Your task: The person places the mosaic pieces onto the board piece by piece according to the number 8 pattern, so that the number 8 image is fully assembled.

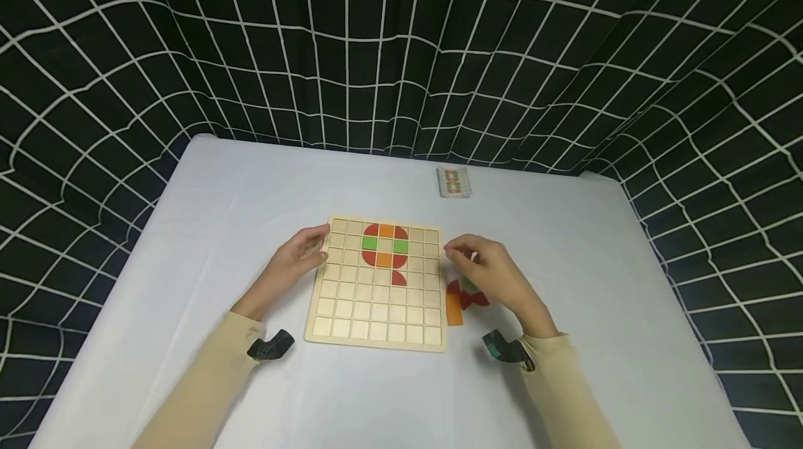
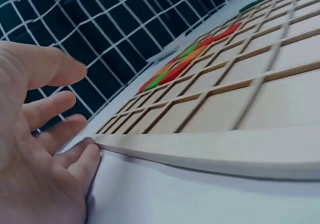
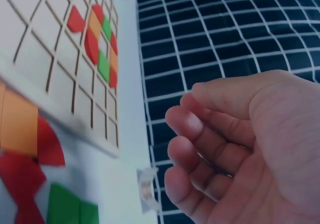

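A square wooden grid board (image 1: 351, 292) lies on the table, with red rounded pieces (image 1: 371, 258), orange squares (image 1: 385, 260) and green squares (image 1: 400, 246) forming a ring in its upper part. One more red quarter-round piece (image 1: 398, 278) sits just below that ring. My left hand (image 1: 295, 257) is at the board's left edge, its fingers spread and relaxed; in the left wrist view the lower fingers (image 2: 86, 166) touch the board's rim. Over the right edge hovers my right hand (image 1: 492, 271), fingers loosely bent, with nothing visible between the thumb and fingertips (image 3: 186, 121).
Loose orange (image 1: 454, 309), red (image 1: 475, 299) and green (image 1: 468, 284) pieces lie beside the board's right edge, partly under the right hand. Farther back rests a small patterned card stack (image 1: 454, 183). A black curtain with white grid lines (image 1: 376, 51) surrounds the white table (image 1: 251, 177).
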`<state>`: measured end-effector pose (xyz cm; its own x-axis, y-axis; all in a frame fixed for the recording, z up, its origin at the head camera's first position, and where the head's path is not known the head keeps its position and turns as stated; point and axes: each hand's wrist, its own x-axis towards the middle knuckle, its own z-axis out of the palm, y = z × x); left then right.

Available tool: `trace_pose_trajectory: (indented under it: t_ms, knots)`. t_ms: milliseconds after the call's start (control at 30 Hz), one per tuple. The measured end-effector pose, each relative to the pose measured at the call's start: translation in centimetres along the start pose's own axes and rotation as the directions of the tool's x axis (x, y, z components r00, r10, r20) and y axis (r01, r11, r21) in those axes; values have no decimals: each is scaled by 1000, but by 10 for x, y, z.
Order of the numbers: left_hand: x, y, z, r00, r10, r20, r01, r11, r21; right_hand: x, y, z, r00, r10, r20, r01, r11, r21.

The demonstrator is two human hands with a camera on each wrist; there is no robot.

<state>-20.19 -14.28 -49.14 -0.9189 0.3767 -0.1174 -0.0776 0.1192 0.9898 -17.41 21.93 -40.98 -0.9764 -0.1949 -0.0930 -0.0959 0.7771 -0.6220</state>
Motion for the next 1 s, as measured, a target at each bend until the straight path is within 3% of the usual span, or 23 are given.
trace_pose_trajectory:
  t_ms: [133,233,367,500,667,833,1000]
  knots:
    - [-11,0,5,1000,-14,9,14,995,97,-6,10,-8,999,39,-20,-39,999,-8]
    - [-20,0,8,1000,-13,23,8,977,213,-9,17,-13,998,52,-37,-52,999,-10]
    - [-30,0,9,996,51,73,-75,923,377,-11,21,-18,998,40,-54,-40,999,-5]
    - [-32,-4,11,987,124,103,-159,866,474,-11,23,-19,998,26,-57,-26,1000,4]
    - [-34,-6,10,979,157,128,-202,819,537,-11,28,-18,997,24,-69,-23,1000,13]
    - [-39,-8,9,984,123,126,-174,793,584,-14,34,-17,997,32,-74,-32,999,3]
    - [-44,-10,11,986,115,117,-164,745,647,-15,39,-16,997,55,-62,-55,998,0]
